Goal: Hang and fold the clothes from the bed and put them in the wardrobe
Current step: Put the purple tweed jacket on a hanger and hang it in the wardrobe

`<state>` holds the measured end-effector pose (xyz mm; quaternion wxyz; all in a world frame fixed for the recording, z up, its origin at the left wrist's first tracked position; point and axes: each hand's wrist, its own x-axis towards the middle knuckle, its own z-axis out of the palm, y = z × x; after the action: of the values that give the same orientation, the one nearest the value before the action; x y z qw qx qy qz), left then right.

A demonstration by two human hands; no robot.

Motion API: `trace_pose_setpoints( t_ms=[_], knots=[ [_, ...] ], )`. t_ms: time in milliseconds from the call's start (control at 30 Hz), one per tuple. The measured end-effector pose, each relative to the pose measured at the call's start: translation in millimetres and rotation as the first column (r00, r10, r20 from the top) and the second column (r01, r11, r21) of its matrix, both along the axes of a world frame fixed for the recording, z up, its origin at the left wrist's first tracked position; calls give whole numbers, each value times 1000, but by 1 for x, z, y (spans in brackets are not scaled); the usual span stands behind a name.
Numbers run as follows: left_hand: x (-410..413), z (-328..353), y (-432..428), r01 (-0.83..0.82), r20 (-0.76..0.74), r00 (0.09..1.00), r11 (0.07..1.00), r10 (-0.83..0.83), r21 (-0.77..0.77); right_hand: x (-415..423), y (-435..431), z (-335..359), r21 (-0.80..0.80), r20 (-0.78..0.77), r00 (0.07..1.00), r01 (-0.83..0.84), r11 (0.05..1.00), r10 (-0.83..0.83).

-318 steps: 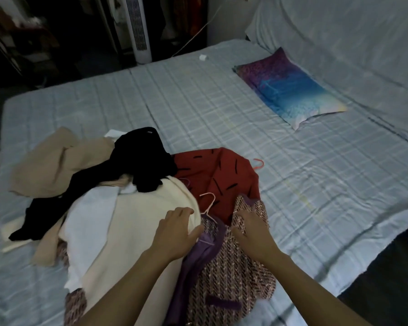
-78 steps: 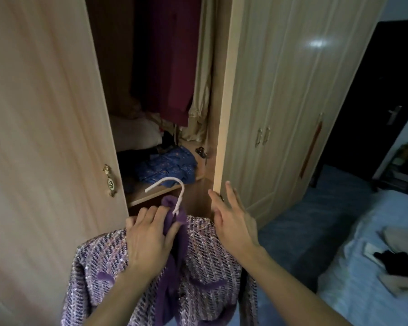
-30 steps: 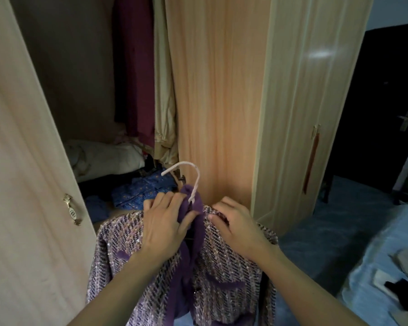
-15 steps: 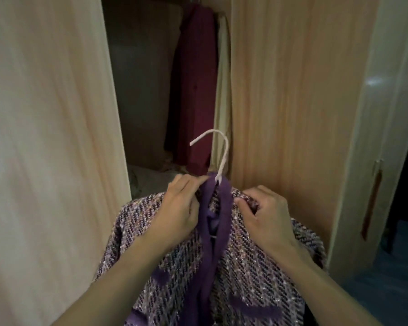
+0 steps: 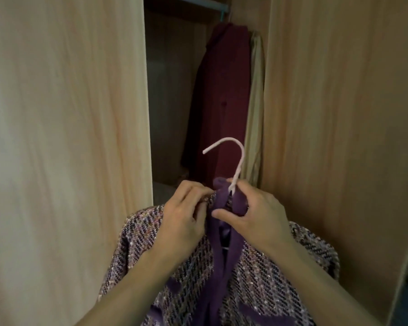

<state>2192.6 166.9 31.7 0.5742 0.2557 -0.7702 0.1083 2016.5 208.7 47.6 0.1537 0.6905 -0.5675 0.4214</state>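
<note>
A purple tweed jacket (image 5: 189, 283) with plain purple trim hangs on a white hanger (image 5: 236, 161), held up in front of the open wardrobe. My left hand (image 5: 184, 220) grips the jacket's collar on the left of the hook. My right hand (image 5: 257, 215) pinches the collar and the base of the hook on the right. The hook points left, well below the wardrobe rail (image 5: 198, 1) at the top of the opening.
A dark red garment (image 5: 222, 102) and a beige one (image 5: 256, 107) hang at the right of the opening. The open left door (image 5: 64, 149) and the right door panel (image 5: 335, 125) flank the narrow gap. The space left of the red garment looks dark.
I have come from the bed to the wardrobe. Over the last second the jacket rose toward the opening, and my right hand shifted inward onto the collar at the hook's base.
</note>
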Motion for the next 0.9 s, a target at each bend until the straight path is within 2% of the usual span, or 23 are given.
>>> trace_pose_setpoints(
  t_ms=[67,200,367,433,500,567,600,733,833,900],
  knots=[
    [0,-2,-4,-15,-7,1000,1000,15,22,2,-14,-1,0,21,1000,-18,1000,18],
    [0,-5,-13,-62,21,998,996,61,69,2,-43,-7,68,159,978,-145,987,133],
    [7,4,-23,-164,277,953,979,125,122,-2,-72,-21,100,249,931,-298,949,266],
    [12,12,-26,-302,323,911,948,256,102,-3,-83,-28,115,269,911,-352,929,312],
    [18,19,-31,-532,317,811,845,492,49,-4,-93,-32,113,287,892,-395,912,350],
    [20,26,-35,-720,395,630,693,669,-26,-7,-101,-33,104,305,870,-435,894,387],
    [19,29,-37,-772,466,545,634,697,-47,-8,-104,-34,106,305,864,-449,887,400],
    [19,40,-59,-867,708,339,498,619,-19,-10,-112,-37,135,295,857,-476,869,423],
    [28,38,-77,-929,812,132,356,569,-98,-11,-117,-43,149,298,858,-474,868,418],
    [34,33,-84,-936,843,9,302,538,-183,-10,-121,-45,172,284,868,-464,869,408]
  ],
)
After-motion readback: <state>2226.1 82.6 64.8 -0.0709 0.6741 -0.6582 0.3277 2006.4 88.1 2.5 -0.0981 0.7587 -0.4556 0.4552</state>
